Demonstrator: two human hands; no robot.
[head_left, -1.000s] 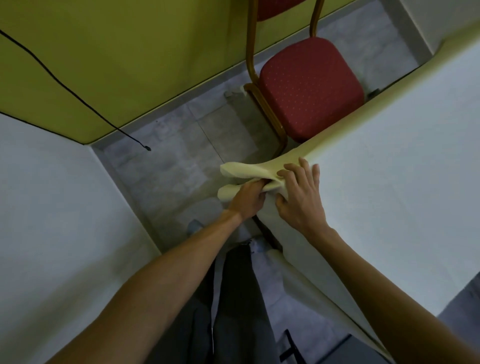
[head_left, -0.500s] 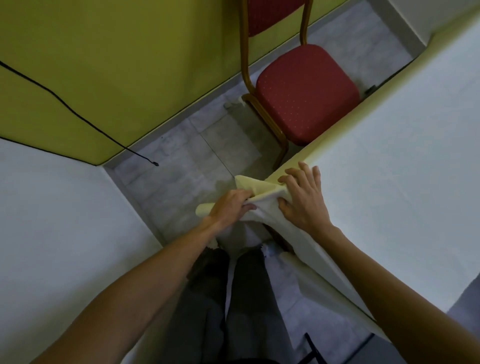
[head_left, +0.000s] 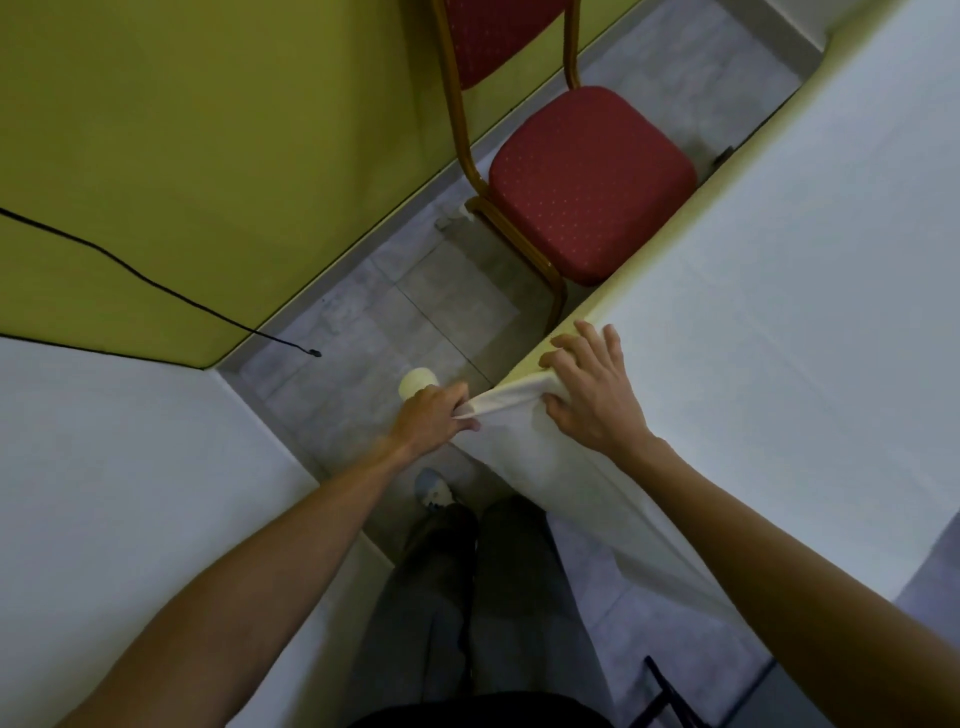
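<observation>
A pale cream tablecloth (head_left: 789, 332) covers the table on the right. My right hand (head_left: 592, 395) lies flat, fingers spread, on the cloth at the table's near corner. My left hand (head_left: 434, 418) grips the loose corner of the cloth off the table edge and holds it stretched out to the left. A rounded end of the cloth sticks out beyond my left fist.
A red upholstered chair (head_left: 587, 182) with a wooden frame stands against the table's far edge. A second white-covered table (head_left: 119, 493) is at the left, a yellow-green cloth (head_left: 208, 156) with a black cable (head_left: 156, 283) behind it. Grey tiled floor lies between.
My left hand has pulled the cloth corner leftward and downward, drawing it taut. The loose folds at the corner have flattened. My right hand has stayed pressed on the table corner.
</observation>
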